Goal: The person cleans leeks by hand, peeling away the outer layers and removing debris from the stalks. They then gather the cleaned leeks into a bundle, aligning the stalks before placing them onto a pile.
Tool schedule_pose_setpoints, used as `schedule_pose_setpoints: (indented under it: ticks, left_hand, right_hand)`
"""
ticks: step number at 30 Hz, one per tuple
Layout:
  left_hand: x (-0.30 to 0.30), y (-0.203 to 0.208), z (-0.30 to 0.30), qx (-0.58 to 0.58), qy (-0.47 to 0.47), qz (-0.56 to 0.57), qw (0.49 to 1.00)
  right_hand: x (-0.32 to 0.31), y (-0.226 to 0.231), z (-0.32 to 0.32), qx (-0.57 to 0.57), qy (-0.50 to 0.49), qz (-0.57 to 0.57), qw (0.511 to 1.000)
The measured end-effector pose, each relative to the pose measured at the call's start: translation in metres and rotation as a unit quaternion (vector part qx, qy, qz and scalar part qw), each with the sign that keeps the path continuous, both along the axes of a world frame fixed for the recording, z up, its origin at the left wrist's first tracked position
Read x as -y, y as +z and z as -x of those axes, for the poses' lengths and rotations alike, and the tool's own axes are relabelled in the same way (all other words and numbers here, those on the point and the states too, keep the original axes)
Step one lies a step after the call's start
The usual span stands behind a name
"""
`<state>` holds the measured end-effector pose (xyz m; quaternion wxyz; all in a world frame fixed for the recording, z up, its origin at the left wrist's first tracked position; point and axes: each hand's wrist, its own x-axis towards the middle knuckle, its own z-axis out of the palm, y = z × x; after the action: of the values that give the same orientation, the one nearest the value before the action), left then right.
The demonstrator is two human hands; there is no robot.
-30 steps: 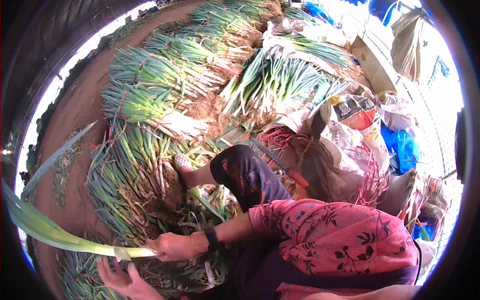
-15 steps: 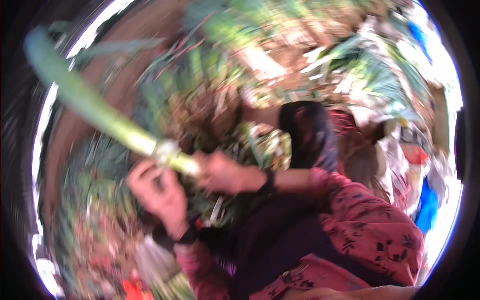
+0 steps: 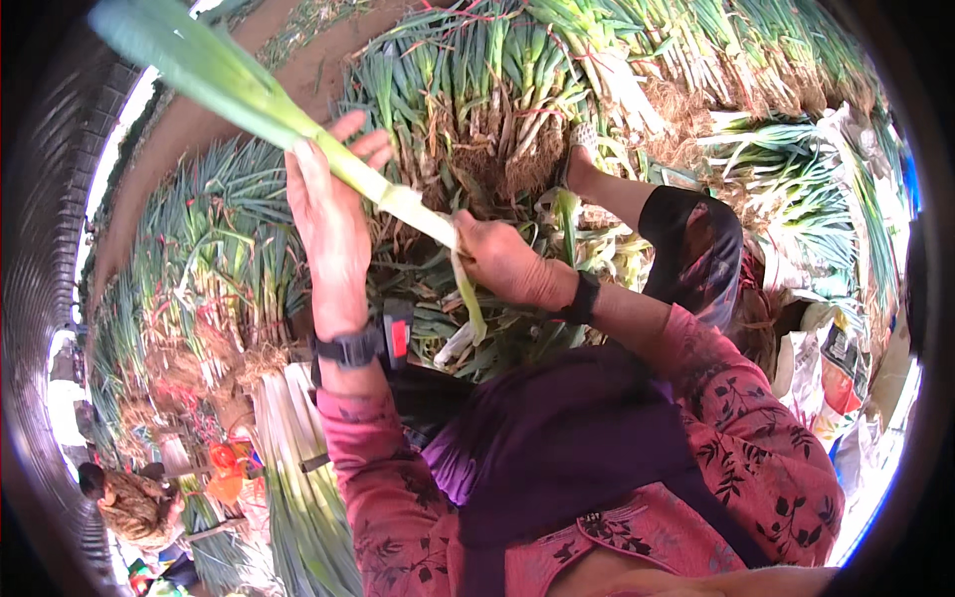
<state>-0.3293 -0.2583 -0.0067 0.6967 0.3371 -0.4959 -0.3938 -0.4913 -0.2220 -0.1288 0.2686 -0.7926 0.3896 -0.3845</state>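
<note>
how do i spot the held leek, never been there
Start at the dark purple apron, low in the picture, then go up to the left hand and right hand. The leek slants from the right one past the left, green end uppermost. Unlike the bundled leeks around, it is single and held up.

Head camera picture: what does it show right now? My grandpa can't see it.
A person's right hand grips a long leek near its white end, while the left hand, fingers spread, touches its green stalk. More leeks lie in piles beyond the hands. The person wears a pink flowered shirt.
</note>
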Motion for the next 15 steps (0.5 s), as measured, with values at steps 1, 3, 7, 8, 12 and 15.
schedule_pose_setpoints:
  ticks: [1,3,7,8,12,15]
  left_hand:
    - [0.010,-0.002,-0.007,-0.031,-0.054,-0.021,0.998]
    - [0.018,-0.015,-0.020,-0.101,-0.059,-0.033,0.993]
    - [0.022,-0.037,-0.052,-0.146,-0.142,-0.026,0.979]
    - [0.021,-0.042,-0.051,-0.159,-0.127,-0.042,0.978]
    - [0.022,-0.054,-0.046,-0.173,-0.118,-0.063,0.976]
    - [0.022,-0.063,-0.070,-0.164,-0.072,-0.074,0.981]
  right_hand:
    - [-0.001,-0.001,-0.005,-0.011,0.016,-0.014,1.000]
    - [0.001,0.001,0.001,-0.029,0.073,-0.065,0.995]
    - [0.024,0.034,0.002,0.086,0.161,-0.002,0.983]
    - [0.025,0.045,-0.010,0.084,0.071,0.060,0.992]
    - [0.051,0.039,-0.054,-0.054,0.066,0.320,0.944]
    - [0.031,0.026,-0.040,-0.059,0.196,0.274,0.940]
